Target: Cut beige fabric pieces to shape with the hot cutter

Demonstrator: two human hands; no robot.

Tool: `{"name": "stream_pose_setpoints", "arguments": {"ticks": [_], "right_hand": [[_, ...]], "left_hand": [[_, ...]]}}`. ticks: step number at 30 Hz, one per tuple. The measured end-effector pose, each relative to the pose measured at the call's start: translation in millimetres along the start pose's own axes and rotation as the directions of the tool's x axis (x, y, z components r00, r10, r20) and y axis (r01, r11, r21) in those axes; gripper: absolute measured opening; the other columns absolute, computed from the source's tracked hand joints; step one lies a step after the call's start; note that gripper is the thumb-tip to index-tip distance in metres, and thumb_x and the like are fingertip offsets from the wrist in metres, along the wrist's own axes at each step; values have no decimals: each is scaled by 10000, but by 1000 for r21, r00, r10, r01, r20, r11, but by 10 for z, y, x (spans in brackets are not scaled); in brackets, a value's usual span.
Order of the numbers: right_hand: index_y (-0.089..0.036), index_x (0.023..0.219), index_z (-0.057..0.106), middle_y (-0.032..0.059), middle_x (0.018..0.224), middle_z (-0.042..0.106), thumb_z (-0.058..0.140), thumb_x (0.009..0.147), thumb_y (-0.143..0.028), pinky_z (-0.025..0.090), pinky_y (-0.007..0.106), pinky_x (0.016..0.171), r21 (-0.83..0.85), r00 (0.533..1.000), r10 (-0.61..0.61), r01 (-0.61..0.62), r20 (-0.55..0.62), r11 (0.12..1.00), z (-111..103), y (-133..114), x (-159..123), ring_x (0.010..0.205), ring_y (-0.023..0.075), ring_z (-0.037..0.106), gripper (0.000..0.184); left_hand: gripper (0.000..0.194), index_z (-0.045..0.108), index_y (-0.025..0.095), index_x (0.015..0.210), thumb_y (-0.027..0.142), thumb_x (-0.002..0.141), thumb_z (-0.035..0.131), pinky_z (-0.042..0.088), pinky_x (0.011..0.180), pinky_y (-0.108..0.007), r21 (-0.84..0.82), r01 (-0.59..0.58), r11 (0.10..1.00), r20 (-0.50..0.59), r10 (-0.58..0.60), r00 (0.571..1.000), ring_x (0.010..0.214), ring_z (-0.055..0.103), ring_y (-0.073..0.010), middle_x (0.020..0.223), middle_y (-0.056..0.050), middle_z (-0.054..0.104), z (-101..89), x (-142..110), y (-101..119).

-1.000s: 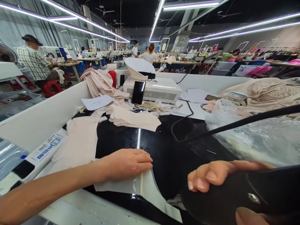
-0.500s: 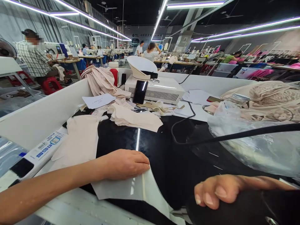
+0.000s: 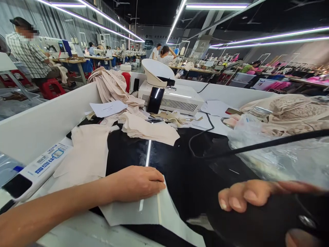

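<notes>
My left hand lies over a pale, thin fabric piece, its fingers pressed together at the top edge and the thumb hidden. A narrow cream strip runs down this piece from the fingertips. At the lower right, my right hand is closed round a smooth black tool that looks like an iron. Its lower part runs out of view. The tool is just right of the fabric's lower corner. A shiny patch shows on the black surface beside it.
Beige fabric pieces lie left, with another stack behind. A phone leans on a white vented box. A black cable crosses at right before a clear plastic bag. White side walls edge the table.
My right hand has risen and moved slightly right with the black iron, showing more of the fabric's lower corner. My left hand stays at nearly the same spot on the fabric.
</notes>
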State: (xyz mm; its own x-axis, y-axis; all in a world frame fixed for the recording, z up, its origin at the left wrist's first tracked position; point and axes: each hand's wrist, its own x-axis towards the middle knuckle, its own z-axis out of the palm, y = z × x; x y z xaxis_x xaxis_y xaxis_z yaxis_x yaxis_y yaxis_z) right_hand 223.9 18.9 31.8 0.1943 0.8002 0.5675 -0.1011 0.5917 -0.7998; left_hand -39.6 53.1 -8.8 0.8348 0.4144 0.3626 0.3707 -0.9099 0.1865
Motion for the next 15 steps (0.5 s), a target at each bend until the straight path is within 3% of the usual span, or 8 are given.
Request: {"name": "stream_pose_setpoints", "arguments": {"ticks": [3, 6, 15], "right_hand": [[-355, 1071, 774, 35, 782, 647, 935, 779, -440, 583, 400, 489, 71, 979, 75, -62, -189, 996, 388, -149, 138, 599, 238, 638, 344], [-322, 1034, 710, -29, 792, 644, 955, 766, -370, 617, 376, 595, 97, 985, 70, -55, -160, 994, 653, -138, 265, 633, 197, 650, 366], [-301, 1087, 675, -60, 824, 699, 898, 851, -334, 591, 307, 617, 152, 994, -1, 18, -113, 988, 774, 109, 290, 646, 156, 665, 327]], "left_hand": [[222, 720, 143, 1180, 166, 1141, 503, 602, 1065, -292, 11, -5, 1000, 4, 5, 1000, 1204, 722, -200, 1246, -92, 765, -4, -14, -3], [223, 704, 131, 1265, 168, 1136, 526, 584, 1101, -290, 43, -26, 999, -7, 26, 1000, 1239, 719, -208, 1301, -100, 756, 7, -37, -12], [278, 701, 123, 1288, 183, 1160, 462, 583, 1109, -294, 52, -32, 998, -59, 35, 998, 1186, 738, -198, 1312, -109, 751, 52, -61, -14]]}}
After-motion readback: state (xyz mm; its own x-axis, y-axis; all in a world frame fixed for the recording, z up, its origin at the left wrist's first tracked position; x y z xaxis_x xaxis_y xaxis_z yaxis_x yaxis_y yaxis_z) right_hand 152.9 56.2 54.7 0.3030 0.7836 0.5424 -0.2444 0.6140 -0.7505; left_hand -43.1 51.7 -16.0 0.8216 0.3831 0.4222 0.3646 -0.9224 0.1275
